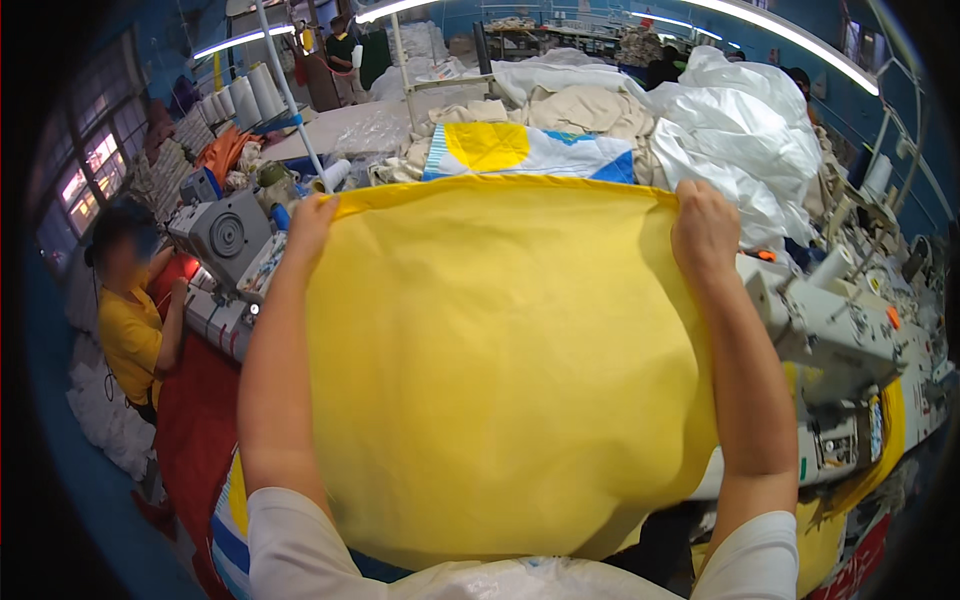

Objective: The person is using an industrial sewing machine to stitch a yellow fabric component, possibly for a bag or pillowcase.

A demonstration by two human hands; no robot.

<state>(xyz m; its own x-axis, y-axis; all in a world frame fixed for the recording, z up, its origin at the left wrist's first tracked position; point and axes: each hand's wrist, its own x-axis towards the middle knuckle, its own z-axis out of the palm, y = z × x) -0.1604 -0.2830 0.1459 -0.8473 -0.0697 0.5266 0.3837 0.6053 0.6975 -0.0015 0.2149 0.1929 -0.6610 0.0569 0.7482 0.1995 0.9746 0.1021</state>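
Observation:
A wide yellow cloth (pixel 510 350) is stretched between my two raised hands and hangs down toward my body. My left hand (pixel 312 225) is closed on its upper left corner. At the upper right corner, my right hand (pixel 706 228) grips the same cloth in a fist. The top edge between them looks folded or hemmed and runs nearly straight. Just beyond that edge lies a printed fabric (pixel 580 155) in yellow, white and blue. The cloth hides whatever is behind and below it.
A sewing machine (pixel 830 320) stands at my right, another (pixel 225 240) at my left. Beside the left one, a person in a yellow shirt (pixel 133 325) works with red cloth (pixel 200 430). Piles of white sheeting (pixel 735 130) and beige fabric (pixel 580 110) lie ahead. Thread cones (pixel 245 100) stand far left.

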